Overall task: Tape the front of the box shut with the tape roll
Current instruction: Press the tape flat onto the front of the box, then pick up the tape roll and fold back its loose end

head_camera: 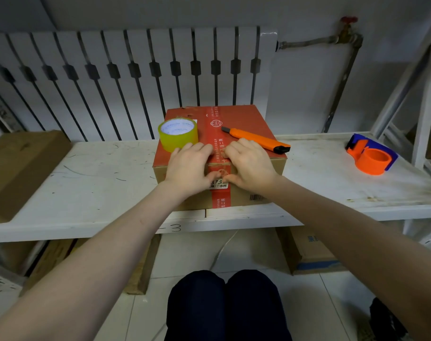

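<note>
A cardboard box (256,119) with a red top stands on the white shelf (91,178), a red printed tape strip (220,198) running over its top and down its front. A yellowish tape roll (178,135) stands on the box's top left. My left hand (188,166) and my right hand (250,163) lie over the box's front top edge, either side of the strip. Fingers rest flat on the top and both thumbs press on the front face by the strip. Neither hand holds a separate object.
An orange utility knife (257,139) lies on the box's top right. An orange and blue tape dispenser (371,155) sits at the shelf's right. A brown carton (20,166) lies at the left. A radiator (126,77) stands behind. My knees (224,303) are below the shelf.
</note>
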`<state>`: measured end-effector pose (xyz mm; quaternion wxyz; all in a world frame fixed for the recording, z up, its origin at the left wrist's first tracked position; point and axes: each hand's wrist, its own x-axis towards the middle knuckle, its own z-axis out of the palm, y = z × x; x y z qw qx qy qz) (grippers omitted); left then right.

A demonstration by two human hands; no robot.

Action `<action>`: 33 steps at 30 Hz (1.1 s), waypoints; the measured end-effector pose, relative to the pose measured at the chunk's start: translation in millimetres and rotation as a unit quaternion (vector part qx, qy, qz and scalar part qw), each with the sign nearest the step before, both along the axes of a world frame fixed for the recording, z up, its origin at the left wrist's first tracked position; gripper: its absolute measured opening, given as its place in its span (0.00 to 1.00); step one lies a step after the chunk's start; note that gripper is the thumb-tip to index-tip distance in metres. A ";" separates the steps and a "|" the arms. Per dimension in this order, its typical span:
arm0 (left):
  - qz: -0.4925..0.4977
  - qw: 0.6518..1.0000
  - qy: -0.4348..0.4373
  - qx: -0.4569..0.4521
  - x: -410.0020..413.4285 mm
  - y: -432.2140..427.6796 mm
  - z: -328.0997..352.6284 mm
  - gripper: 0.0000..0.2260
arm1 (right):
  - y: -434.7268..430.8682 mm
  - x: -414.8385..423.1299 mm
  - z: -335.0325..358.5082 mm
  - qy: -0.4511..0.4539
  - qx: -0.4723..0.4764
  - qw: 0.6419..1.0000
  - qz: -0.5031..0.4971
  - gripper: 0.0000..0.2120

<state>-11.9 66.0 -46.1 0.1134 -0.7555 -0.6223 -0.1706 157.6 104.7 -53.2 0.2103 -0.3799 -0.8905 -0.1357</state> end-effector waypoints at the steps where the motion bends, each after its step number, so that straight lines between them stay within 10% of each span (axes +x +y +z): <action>1: 0.001 1.000 -0.004 -0.002 0.0 1.0 -0.2 0.21 | 0.3 0.5 1.0 -0.002 -0.004 1.000 0.002 0.23; 18: 0.013 0.999 0.022 -0.036 4.1 -3.3 7.6 0.23 | -6.7 4.7 15.3 -0.003 -0.071 0.997 -0.011 0.19; 21: -0.002 0.995 -0.046 -0.087 -0.7 -0.7 21.0 0.20 | -5.6 6.9 21.3 -0.025 -0.083 0.996 0.001 0.17; 25: 0.036 0.970 -0.224 0.084 -8.4 5.5 40.0 0.13 | -7.3 7.7 27.5 -0.015 -0.119 0.993 0.003 0.16; 33: 0.178 0.976 -0.114 -0.047 -28.7 25.2 45.8 0.12 | -7.4 8.2 33.8 -0.021 -0.165 0.986 -0.001 0.19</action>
